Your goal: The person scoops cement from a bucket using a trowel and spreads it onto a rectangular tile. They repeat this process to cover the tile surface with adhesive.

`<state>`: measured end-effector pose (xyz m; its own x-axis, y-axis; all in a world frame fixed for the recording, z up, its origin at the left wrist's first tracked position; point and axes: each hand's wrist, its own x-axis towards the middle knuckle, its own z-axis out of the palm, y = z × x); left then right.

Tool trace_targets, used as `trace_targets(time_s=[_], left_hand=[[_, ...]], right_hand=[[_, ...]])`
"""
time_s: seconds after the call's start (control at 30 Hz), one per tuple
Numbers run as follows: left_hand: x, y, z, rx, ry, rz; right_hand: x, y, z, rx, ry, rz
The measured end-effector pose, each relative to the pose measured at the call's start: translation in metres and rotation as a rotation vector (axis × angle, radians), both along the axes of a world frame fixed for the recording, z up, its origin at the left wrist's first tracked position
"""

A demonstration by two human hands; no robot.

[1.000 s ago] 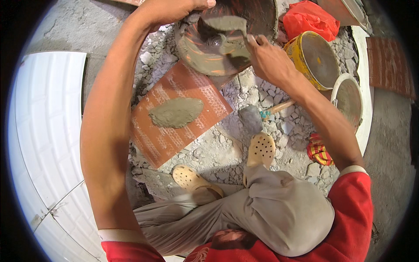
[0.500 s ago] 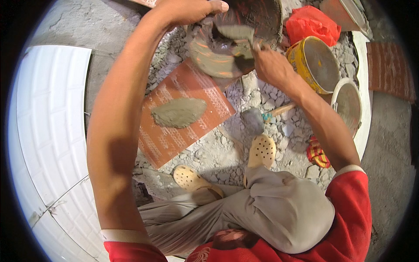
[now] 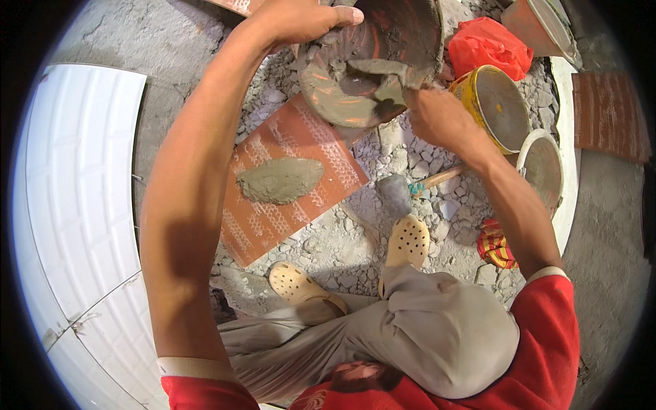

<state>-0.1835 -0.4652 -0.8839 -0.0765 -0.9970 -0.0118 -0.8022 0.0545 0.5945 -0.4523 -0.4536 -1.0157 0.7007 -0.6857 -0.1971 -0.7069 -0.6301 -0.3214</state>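
Note:
At the top, my left hand (image 3: 297, 20) is closed on the rim of a tilted, mortar-smeared orange bucket (image 3: 424, 31), its thumb laid over the edge. My right hand (image 3: 443, 117) is closed around a trowel (image 3: 391, 87), whose handle the fingers mostly hide. Grey mortar coats the trowel's blade, which is inside the bucket's mouth near the lower wall. Just below the bucket lies a reddish-brown tile (image 3: 256, 236), back side up with whitish ridged marks. A mound of wet mortar (image 3: 280, 180) rests on its middle.
A rubber mallet (image 3: 395, 195) lies on the rubble by my shoe. Rightward stand a yellow bucket (image 3: 502, 109), a whitish bucket (image 3: 543, 171) and a red plastic bag (image 3: 488, 48). White tiles (image 3: 85, 178) cover the left side; another brown tile (image 3: 610, 116) lies far right.
My right hand has moved slightly right and down with the trowel, whose blade was blurred before and shows more sharply now. My left hand keeps its hold on the bucket; the mortar mound looks the same.

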Motion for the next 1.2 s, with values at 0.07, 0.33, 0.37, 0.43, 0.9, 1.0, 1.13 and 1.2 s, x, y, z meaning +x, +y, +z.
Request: trace_targets(time_s=[0.07,0.33,0.37,0.43,0.9,1.0,1.13,1.2], left_hand=[[0.001,-0.001,-0.001,0.020,-0.056,-0.006],[0.010,-0.003,-0.007,-0.009,0.053,0.053],[0.012,-0.005,-0.006,0.009,0.049,0.043],[0.015,-0.010,-0.008,0.073,0.148,0.031],[-0.005,-0.007,0.044,0.492,0.266,-0.029],[-0.011,0.007,0.017,0.028,0.059,0.156],[-0.001,0.000,-0.001,-0.053,0.011,0.068],[0.005,-0.005,-0.001,0.082,0.027,0.071]], right_hand=[[0.001,0.000,-0.001,-0.076,-0.095,-0.038],[0.006,0.000,0.026,-0.072,0.187,0.030],[0.003,-0.001,0.036,-0.127,0.158,0.055],[0.010,-0.012,0.054,-0.394,-0.005,0.107],[0.039,-0.030,0.014,-0.368,0.070,-0.093],[0.033,-0.021,0.021,-0.225,0.186,-0.016],[0.017,-0.026,0.064,-0.274,0.254,0.074],[0.012,-0.031,0.085,-0.413,0.188,0.074]])
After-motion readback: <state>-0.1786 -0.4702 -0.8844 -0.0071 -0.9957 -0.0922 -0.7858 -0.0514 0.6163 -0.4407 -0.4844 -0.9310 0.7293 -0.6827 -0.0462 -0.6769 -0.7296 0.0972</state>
